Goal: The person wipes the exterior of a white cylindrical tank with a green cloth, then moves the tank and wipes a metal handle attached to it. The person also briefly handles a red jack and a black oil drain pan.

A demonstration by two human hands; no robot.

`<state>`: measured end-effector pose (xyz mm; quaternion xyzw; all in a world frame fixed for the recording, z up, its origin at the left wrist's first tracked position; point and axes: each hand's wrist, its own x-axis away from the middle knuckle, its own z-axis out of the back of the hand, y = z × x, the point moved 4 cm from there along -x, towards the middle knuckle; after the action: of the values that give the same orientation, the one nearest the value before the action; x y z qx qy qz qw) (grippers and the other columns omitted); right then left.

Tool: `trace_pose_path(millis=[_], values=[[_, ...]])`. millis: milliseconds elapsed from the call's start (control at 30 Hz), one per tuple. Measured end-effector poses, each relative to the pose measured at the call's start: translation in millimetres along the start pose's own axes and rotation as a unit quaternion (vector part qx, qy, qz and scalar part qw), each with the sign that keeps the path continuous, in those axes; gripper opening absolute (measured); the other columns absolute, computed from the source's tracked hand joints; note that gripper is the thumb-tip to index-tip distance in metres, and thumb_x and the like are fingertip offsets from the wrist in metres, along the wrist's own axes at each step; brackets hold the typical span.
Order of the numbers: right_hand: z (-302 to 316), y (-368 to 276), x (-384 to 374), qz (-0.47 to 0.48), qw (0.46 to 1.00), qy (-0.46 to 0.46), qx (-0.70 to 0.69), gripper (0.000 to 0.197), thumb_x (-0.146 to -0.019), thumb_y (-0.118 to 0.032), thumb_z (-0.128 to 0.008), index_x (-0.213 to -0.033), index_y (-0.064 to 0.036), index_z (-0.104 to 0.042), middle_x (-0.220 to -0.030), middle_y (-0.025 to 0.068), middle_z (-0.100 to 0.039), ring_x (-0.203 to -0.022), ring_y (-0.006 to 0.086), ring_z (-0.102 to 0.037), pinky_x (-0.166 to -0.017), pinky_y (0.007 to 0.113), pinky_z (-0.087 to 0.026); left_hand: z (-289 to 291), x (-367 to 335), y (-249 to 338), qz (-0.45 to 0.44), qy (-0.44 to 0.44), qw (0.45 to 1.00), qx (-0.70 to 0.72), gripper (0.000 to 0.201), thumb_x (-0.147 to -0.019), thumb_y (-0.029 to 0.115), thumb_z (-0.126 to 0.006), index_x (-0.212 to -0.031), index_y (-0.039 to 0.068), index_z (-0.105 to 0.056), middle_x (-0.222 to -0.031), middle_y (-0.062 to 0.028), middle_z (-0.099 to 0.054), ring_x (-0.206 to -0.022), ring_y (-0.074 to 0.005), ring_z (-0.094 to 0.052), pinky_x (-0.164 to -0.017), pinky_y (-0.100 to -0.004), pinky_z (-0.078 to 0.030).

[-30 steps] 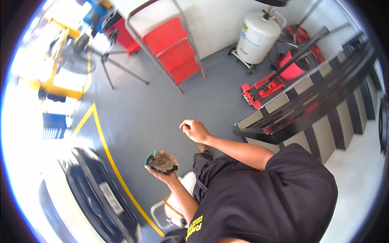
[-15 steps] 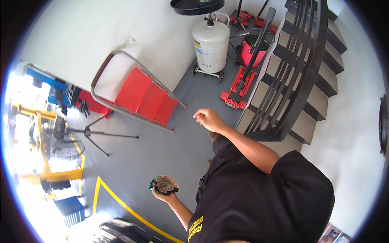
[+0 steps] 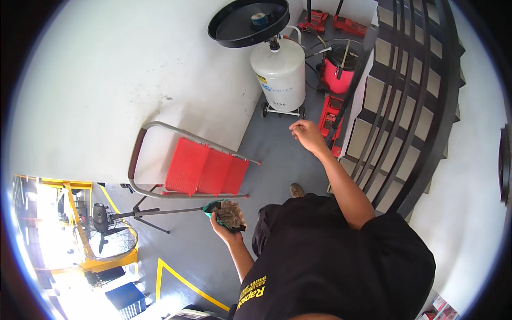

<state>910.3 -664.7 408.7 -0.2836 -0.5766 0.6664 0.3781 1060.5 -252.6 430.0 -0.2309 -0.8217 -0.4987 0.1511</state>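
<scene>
- One brown-and-green bundle [image 3: 231,214] is gripped in the left hand [image 3: 222,230].
- The right hand [image 3: 309,137], fingers loosely curled, hovers above the grey floor [image 3: 264,184].
- A white tank [image 3: 278,77] and red stepladder [image 3: 205,168] stand by the floor's wall-side edge.

Room bright. I note strong light entering at lower left, behind the fan [image 3: 100,212], washing out detail; glare on the floor [image 3: 213,272] nearby. Soft shadow on the white wall [image 3: 90,106] around the step ladder [image 3: 205,169]. Shirt [image 3: 341,261] very dark, folds barely legible. Right hand [image 3: 309,136] reads clearly, little blur. Stair railing [image 3: 416,181] bows; corners black, bluish fringe along left rim.
</scene>
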Motion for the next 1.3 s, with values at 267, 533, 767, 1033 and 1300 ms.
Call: trace_pose_path(millis=[267, 533, 767, 1033, 1300], values=[[35, 48, -58, -0.093, 0.991, 0.090, -0.018, 0.023, -0.100, -0.015, -0.061, -0.105, 0.0009, -0.077, -0.088, 0.0084, -0.076, -0.076, 0.0137, -0.071, -0.065, 0.029, -0.055, -75, -117, 52, -0.082, -0.086, 0.990, -0.081, 0.037, -0.107, 0.035, -0.054, -0.122, 0.003, -0.063, -0.104, -0.0155, -0.077, -0.084, -0.0278, -0.077, -0.073, -0.0397, -0.064], [18, 93, -205, -0.072, 0.990, 0.123, 0.017, 0.022, -0.103, -0.011, -0.060, -0.106, 0.0029, -0.076, -0.090, 0.0074, -0.076, -0.080, 0.0118, -0.071, -0.073, 0.027, -0.058, -148, -250, 165, -0.326, 0.029, 0.939, -0.102, 0.052, -0.104, 0.038, -0.065, -0.137, -0.002, -0.058, -0.125, -0.0150, -0.065, -0.114, -0.0254, -0.067, -0.100, -0.0397, -0.055], [42, 103, -377, 0.032, 0.953, 0.216, 0.211, 0.021, -0.099, -0.017, -0.063, -0.106, -0.0035, -0.078, -0.093, 0.0178, -0.078, -0.090, 0.0334, -0.076, -0.080, 0.043, -0.058, -255, -316, 206, -0.612, 0.060, 0.760, -0.211, 0.052, -0.105, 0.032, -0.061, -0.141, -0.004, -0.055, -0.126, -0.0215, -0.064, -0.113, -0.0304, -0.064, -0.100, -0.0432, -0.051], [89, 89, -503, 0.021, 0.912, 0.217, 0.348, 0.031, -0.098, -0.021, -0.062, -0.125, -0.0089, -0.073, -0.119, 0.0222, -0.074, -0.113, 0.0423, -0.070, -0.095, 0.050, -0.057, -262, -389, 169, -0.642, -0.042, 0.616, -0.454, 0.051, -0.105, 0.035, -0.065, -0.134, -0.008, -0.059, -0.110, -0.0185, -0.069, -0.091, -0.0290, -0.066, -0.081, -0.0429, -0.053], [109, 140, -642, 0.065, 0.901, 0.186, 0.387, 0.043, -0.102, -0.025, -0.058, -0.141, -0.0071, -0.059, -0.142, 0.0206, -0.059, -0.133, 0.0429, -0.056, -0.107, 0.053, -0.049, -203, -383, 110, -0.471, -0.038, 0.597, -0.649, 0.047, -0.100, 0.031, -0.068, -0.129, -0.006, -0.063, -0.110, -0.0298, -0.070, -0.098, -0.0454, -0.069, -0.088, -0.0507, -0.055]])
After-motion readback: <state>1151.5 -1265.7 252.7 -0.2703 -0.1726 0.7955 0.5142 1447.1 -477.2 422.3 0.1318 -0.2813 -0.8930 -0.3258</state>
